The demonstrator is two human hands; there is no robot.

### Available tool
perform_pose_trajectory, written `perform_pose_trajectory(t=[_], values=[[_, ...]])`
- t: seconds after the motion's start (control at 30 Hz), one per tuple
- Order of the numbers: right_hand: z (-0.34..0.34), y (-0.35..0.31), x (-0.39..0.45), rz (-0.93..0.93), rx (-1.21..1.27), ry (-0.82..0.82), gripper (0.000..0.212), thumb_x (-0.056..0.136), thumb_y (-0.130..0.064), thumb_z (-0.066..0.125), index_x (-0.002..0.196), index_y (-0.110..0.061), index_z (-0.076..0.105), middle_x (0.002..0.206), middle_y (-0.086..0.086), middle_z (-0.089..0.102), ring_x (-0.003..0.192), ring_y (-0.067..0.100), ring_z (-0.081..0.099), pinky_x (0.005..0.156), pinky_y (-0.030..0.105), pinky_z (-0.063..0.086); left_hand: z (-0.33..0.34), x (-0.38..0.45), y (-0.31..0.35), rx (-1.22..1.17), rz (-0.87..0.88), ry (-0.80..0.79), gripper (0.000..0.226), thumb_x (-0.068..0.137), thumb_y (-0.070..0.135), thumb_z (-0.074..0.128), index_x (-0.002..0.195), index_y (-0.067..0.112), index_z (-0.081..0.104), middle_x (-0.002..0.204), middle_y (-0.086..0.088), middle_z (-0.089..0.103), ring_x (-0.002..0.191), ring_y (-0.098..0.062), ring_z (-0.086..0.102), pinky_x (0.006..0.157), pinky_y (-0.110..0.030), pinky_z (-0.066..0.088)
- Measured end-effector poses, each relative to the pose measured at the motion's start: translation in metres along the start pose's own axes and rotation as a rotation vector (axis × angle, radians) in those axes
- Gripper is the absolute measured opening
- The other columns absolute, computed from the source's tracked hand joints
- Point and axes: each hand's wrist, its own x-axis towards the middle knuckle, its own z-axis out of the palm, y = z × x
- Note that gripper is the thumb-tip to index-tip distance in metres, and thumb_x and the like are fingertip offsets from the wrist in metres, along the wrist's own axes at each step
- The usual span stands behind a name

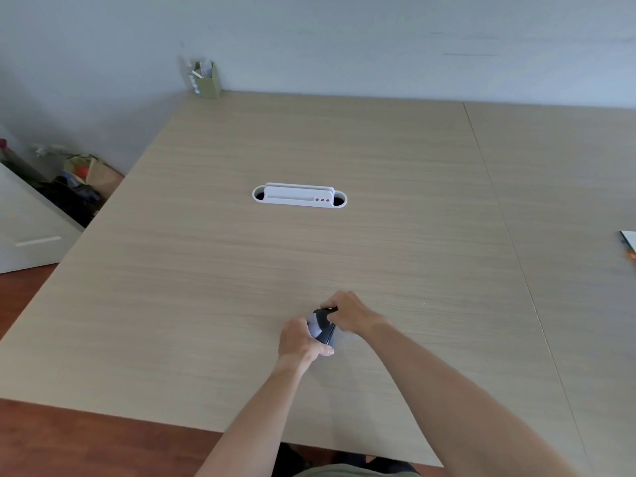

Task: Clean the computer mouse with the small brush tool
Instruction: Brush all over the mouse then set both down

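On the table (206, 304), left hand (301, 340) grips the mouse (323, 327); right hand (349, 313) pinches a brush (332, 309).

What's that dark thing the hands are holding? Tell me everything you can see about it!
It is the computer mouse, small, dark and smooth like plastic, with a paler patch on its left side. It sits tilted between both hands over the near part of the wooden table. The left hand wraps it from below and the left. The right hand pinches a thin dark tool against its top end. The hands hide much of it, so no buttons or wheel show.
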Motion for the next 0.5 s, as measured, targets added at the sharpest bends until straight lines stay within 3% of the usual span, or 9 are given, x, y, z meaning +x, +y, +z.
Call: perform_pose_trajectory(t=[0.17, 0.3, 0.4, 0.5], values=[[-0.014, 0.013, 0.006, 0.112, -0.152, 0.191, 0.036, 0.074, 0.017, 0.040, 0.052, -0.011, 0.034, 0.071, 0.012, 0.044, 0.066, 0.024, 0.042, 0.049, 0.027, 0.028, -0.004, 0.000, 0.005, 0.065, -0.022, -0.021, 0.054, 0.049, 0.025, 0.094, 0.091, 0.005, 0.067, 0.091, -0.006, 0.070, 0.086, -0.025, 0.071, 0.066, -0.032, 0.055], [-0.014, 0.004, 0.004, 0.056, 0.016, 0.116, 0.030, 0.069, 0.015, 0.040, 0.052, -0.009, 0.036, 0.063, 0.009, 0.038, 0.059, 0.021, 0.033, 0.053, 0.031, 0.026, -0.003, 0.001, 0.008, 0.070, -0.014, -0.019, 0.062, 0.048, 0.023, 0.095, 0.100, 0.006, 0.065, 0.099, -0.005, 0.068, 0.093, -0.025, 0.069, 0.076, -0.033, 0.058], [-0.004, 0.006, 0.000, 0.028, -0.001, 0.033, 0.028, 0.070, 0.014, 0.040, 0.056, -0.010, 0.037, 0.065, 0.010, 0.034, 0.061, 0.021, 0.029, 0.055, 0.033, 0.023, -0.004, 0.001, 0.010, 0.071, -0.024, -0.016, 0.061, 0.049, 0.022, 0.095, 0.098, 0.006, 0.063, 0.097, -0.002, 0.066, 0.093, -0.025, 0.069, 0.076, -0.032, 0.057], [-0.003, 0.019, 0.000, 0.112, -0.098, 0.181, 0.036, 0.073, 0.016, 0.040, 0.052, -0.012, 0.033, 0.073, 0.013, 0.045, 0.066, 0.024, 0.041, 0.057, 0.032, 0.030, -0.003, 0.001, 0.009, 0.072, -0.037, -0.019, 0.059, 0.049, 0.022, 0.095, 0.096, 0.005, 0.064, 0.099, -0.006, 0.069, 0.092, -0.025, 0.069, 0.073, -0.033, 0.056]])
